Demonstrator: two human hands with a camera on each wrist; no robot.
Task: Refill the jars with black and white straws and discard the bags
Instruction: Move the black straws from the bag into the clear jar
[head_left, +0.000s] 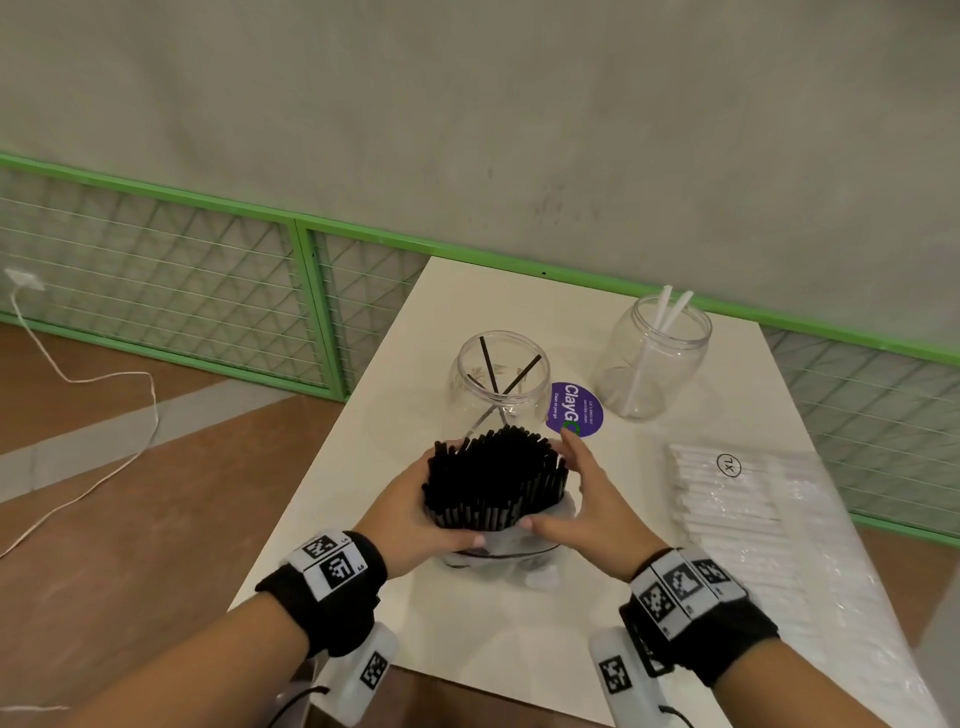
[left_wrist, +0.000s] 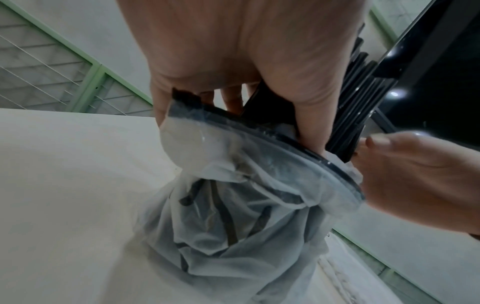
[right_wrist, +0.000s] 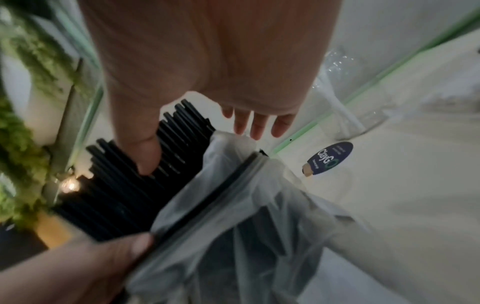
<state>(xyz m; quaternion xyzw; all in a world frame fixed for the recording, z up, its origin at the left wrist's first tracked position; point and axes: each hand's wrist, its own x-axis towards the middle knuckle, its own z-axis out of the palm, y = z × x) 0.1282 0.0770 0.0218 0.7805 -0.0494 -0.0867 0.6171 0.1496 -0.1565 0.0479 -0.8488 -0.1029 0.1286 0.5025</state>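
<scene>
Head view: standing a bundle of black straws (head_left: 493, 478) upright just in front of the near jar (head_left: 500, 376), left hand (head_left: 415, 512) curling round the bundle, right hand (head_left: 582, 499) cupping its other side, fingers fairly straight; far jar (head_left: 655, 358) and packed white straws (head_left: 748, 514) lying right of that jar. Left wrist view: plastic bag (left_wrist: 233, 216) sagging below the grip, rim bunched. Right wrist view: thumb pressing the straws, fingertips (right_wrist: 255, 125) clear of the plastic. Risking, likely, a splayed bundle spilling past the jar mouth if the bag snags during lifting.
</scene>
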